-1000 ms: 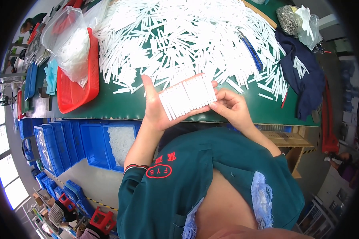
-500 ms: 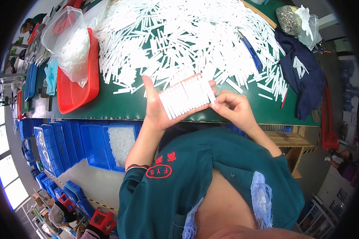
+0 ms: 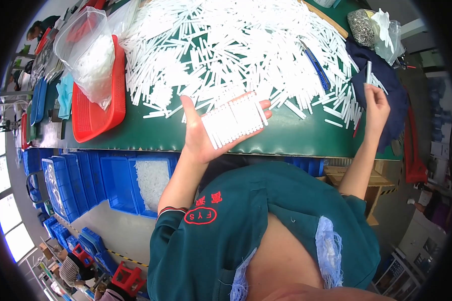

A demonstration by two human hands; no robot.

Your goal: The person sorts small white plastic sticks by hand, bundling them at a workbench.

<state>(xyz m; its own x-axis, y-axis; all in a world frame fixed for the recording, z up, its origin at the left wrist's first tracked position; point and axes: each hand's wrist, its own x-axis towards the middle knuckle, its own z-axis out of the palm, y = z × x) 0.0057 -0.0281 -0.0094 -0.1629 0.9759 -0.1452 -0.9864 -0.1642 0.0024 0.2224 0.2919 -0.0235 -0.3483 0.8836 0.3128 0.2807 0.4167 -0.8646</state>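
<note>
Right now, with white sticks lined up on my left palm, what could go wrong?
The row of sticks rests on the open left hand, so a tilt might spill it. The right hand pinches one stick by the navy cloth and could drop it. The blue knife lies on the pile; reaching there might cut you if its blade is out.
</note>
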